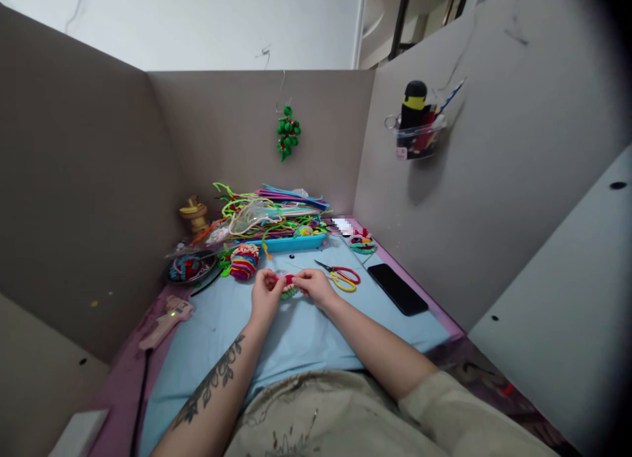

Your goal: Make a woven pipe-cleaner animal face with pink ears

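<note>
Between my two hands is a small fuzzy craft piece [288, 291] in red, pale and green, held just above the blue cloth [306, 338]. My left hand [267, 292] pinches its left side with thumb and fingers. On the right side, my right hand [314, 286] grips the same piece with closed fingertips. The fingers cover part of it. Scissors with red and yellow handles [344, 277] lie just right of my right hand. A striped multicoloured bundle [243, 262] stands behind my left hand.
A blue tray [296, 244] heaped with pipe cleaners stands at the back. A black phone [397, 289] lies at the right. At the left are a pink glue gun [166, 324] with a cable and a dark bowl [210, 270]. Grey panels enclose the table.
</note>
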Motion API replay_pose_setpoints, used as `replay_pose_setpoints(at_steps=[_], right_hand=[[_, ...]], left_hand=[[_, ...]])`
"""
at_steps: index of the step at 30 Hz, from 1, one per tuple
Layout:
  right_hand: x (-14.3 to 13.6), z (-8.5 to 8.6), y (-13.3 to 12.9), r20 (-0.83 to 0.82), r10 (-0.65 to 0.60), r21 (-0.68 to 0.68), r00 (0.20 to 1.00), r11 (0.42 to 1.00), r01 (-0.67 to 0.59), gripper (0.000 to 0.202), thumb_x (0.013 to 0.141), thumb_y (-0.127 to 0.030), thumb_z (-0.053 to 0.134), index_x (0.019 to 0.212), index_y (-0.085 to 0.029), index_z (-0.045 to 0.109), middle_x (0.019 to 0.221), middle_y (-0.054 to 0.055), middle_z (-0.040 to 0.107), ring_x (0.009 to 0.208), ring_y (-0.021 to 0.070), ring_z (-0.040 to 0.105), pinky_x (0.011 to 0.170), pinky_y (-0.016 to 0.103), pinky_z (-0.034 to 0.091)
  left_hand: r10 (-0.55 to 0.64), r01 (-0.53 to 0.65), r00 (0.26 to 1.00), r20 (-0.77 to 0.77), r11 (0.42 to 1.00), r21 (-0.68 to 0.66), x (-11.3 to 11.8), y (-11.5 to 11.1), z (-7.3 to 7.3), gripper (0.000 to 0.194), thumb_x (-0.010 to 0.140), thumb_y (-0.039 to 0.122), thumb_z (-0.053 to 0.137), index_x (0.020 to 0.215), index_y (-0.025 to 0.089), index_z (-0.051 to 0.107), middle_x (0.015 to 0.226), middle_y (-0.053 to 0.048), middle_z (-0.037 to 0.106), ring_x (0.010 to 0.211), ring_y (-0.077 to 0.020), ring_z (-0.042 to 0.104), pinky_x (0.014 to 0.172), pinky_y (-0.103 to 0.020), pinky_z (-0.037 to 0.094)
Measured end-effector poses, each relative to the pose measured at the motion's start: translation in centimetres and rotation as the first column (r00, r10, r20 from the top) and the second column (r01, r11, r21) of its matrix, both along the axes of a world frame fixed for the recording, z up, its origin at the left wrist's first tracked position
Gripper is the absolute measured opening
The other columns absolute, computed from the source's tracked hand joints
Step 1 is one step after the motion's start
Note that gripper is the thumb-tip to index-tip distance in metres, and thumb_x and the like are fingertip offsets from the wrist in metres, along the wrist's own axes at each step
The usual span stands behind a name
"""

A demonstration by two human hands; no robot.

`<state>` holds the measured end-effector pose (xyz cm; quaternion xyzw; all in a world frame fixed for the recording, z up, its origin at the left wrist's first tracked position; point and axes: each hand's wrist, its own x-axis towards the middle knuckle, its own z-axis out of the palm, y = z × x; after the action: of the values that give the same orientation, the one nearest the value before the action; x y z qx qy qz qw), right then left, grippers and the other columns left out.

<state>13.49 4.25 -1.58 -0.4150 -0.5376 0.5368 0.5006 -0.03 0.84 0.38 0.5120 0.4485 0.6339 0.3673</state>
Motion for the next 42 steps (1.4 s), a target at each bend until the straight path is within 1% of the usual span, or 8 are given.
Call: replay_pose_setpoints(at_steps=[4, 7, 10, 14, 18, 22, 28, 42], right_hand=[[0.1, 0.3, 0.0, -0.064, 0.053, 0.01, 0.997, 0.999, -0.052, 0.02, 0.061, -0.033, 0.066, 0.059, -0.015, 0.057, 0.041, -0.006, 0.045, 0.036, 0.0054, 0.032, 0.036, 0.019, 0.02], [0.0, 0.2, 0.0, -0.088, 0.046, 0.019, 0.995, 0.999, -0.044, 0.021, 0.063, -0.034, 0.064, 0.058, -0.016, 0.055, 0.042, -0.007, 0.043, 0.036, 0.0052, 0.031, 0.036, 0.019, 0.019], [0.0, 0.2, -0.1, -0.096, 0.027, 0.024, 0.995, 0.999, -0.025, 0.02, 0.063, -0.034, 0.063, 0.059, -0.016, 0.054, 0.041, -0.008, 0.041, 0.036, 0.0053, 0.031, 0.036, 0.019, 0.019], [0.1, 0.7, -0.3, -0.112, 0.026, 0.003, 0.993, 1.0, -0.026, 0.02, 0.062, -0.033, 0.063, 0.059, -0.016, 0.055, 0.043, -0.007, 0.044, 0.036, 0.0049, 0.031, 0.036, 0.019, 0.018], [0.2, 1.3, -0.7, -0.127, 0.065, -0.05, 0.99, 0.996, -0.072, 0.019, 0.06, -0.031, 0.065, 0.057, -0.015, 0.054, 0.042, -0.007, 0.045, 0.035, 0.0044, 0.031, 0.035, 0.019, 0.018], [0.4, 1.5, -0.8, -0.147, 0.13, -0.098, 0.981, 0.985, -0.145, 0.019, 0.058, -0.028, 0.066, 0.057, -0.015, 0.053, 0.042, -0.007, 0.045, 0.034, 0.0037, 0.03, 0.035, 0.019, 0.017], [0.4, 1.5, -0.8, -0.154, 0.149, -0.093, 0.977, 0.982, -0.164, 0.017, 0.059, -0.027, 0.066, 0.057, -0.015, 0.055, 0.043, -0.006, 0.047, 0.034, 0.004, 0.031, 0.035, 0.02, 0.016], [0.4, 1.7, -1.0, -0.136, 0.167, -0.08, 0.977, 0.981, -0.178, 0.017, 0.059, -0.027, 0.067, 0.058, -0.014, 0.056, 0.042, -0.006, 0.046, 0.034, 0.0039, 0.031, 0.035, 0.02, 0.017]], left_hand=[[-0.06, 0.067, 0.993, 0.105, 0.996, -0.064, -0.2, 0.2, -0.2, 0.036, 0.064, 0.034, 0.07, 0.087, 0.019, 0.046, 0.066, 0.003, 0.058, 0.057, -0.0116, 0.058, 0.056, -0.024, 0.048], [-0.094, 0.099, 0.992, 0.089, 0.993, -0.059, -0.4, 0.4, -0.4, 0.035, 0.065, 0.034, 0.068, 0.093, 0.018, 0.054, 0.075, -0.001, 0.063, 0.065, -0.0139, 0.061, 0.062, -0.027, 0.05], [-0.095, 0.094, 0.992, -0.077, 0.995, -0.018, -0.8, 0.6, -0.7, 0.028, 0.07, 0.03, 0.063, 0.094, 0.016, 0.063, 0.08, -0.005, 0.066, 0.072, -0.0162, 0.062, 0.068, -0.029, 0.05], [-0.021, 0.038, 0.95, -0.312, 0.998, 0.048, -1.3, 0.7, -1.0, 0.026, 0.073, 0.028, 0.061, 0.095, 0.017, 0.068, 0.093, -0.009, 0.068, 0.084, -0.0204, 0.063, 0.076, -0.032, 0.049], [0.068, 0.008, 0.888, -0.455, 0.987, 0.162, -1.6, 0.5, -0.8, 0.021, 0.074, 0.026, 0.061, 0.092, 0.019, 0.069, 0.092, -0.008, 0.069, 0.083, -0.0197, 0.063, 0.076, -0.032, 0.049], [0.117, 0.042, 0.836, -0.536, 0.96, 0.275, -1.9, 0.4, -0.6, 0.016, 0.075, 0.022, 0.06, 0.087, 0.02, 0.07, 0.085, -0.006, 0.07, 0.079, -0.0176, 0.062, 0.073, -0.03, 0.049], [0.12, 0.086, 0.824, -0.554, 0.94, 0.331, -2.1, 0.3, 0.0, 0.015, 0.076, 0.019, 0.058, 0.086, 0.021, 0.07, 0.081, -0.005, 0.07, 0.077, -0.0176, 0.062, 0.072, -0.03, 0.049], [0.014, 0.127, 0.863, -0.505, 0.961, 0.244, -2.3, 0.7, -0.1, 0.014, 0.073, 0.017, 0.059, 0.082, 0.02, 0.069, 0.082, -0.006, 0.069, 0.08, -0.0187, 0.06, 0.073, -0.031, 0.047]])
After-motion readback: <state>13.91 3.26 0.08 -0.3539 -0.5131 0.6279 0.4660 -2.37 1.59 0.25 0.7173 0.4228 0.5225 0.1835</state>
